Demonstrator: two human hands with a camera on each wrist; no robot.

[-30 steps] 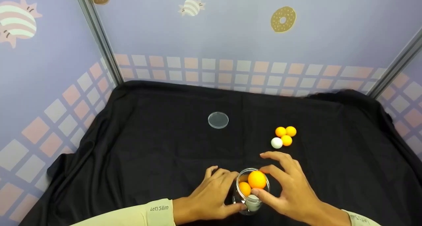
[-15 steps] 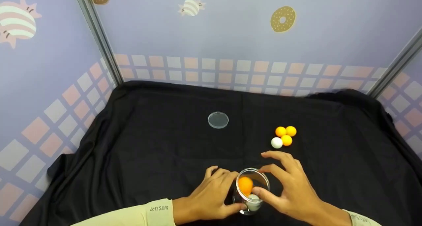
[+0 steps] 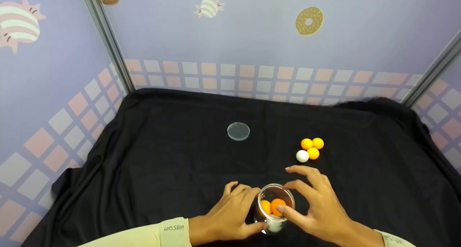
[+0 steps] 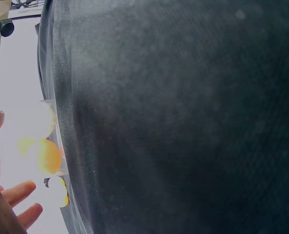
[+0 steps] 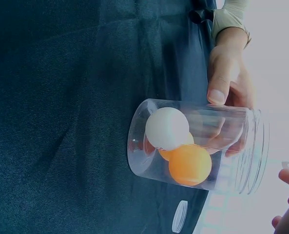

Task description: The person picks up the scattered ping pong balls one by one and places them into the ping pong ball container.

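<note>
My left hand grips the side of an upright clear jar, its thumb at the front and its fingers along the far side. Inside lie a white table tennis ball and two orange table tennis balls, one orange ball partly covering the other in the right wrist view. My right hand is at the jar's open mouth, fingers spread and thumb over the near rim, with nothing between them. The left wrist view shows the balls washed out by glare.
A round clear lid lies flat on the black cloth, beyond the jar. To the right sits a cluster of several loose balls, a white ball and orange balls. Patterned panels stand behind.
An orange ball at the jar's mouth a second ago has dropped from the right hand and settled among the balls inside. Both hands have stayed nearly still.
</note>
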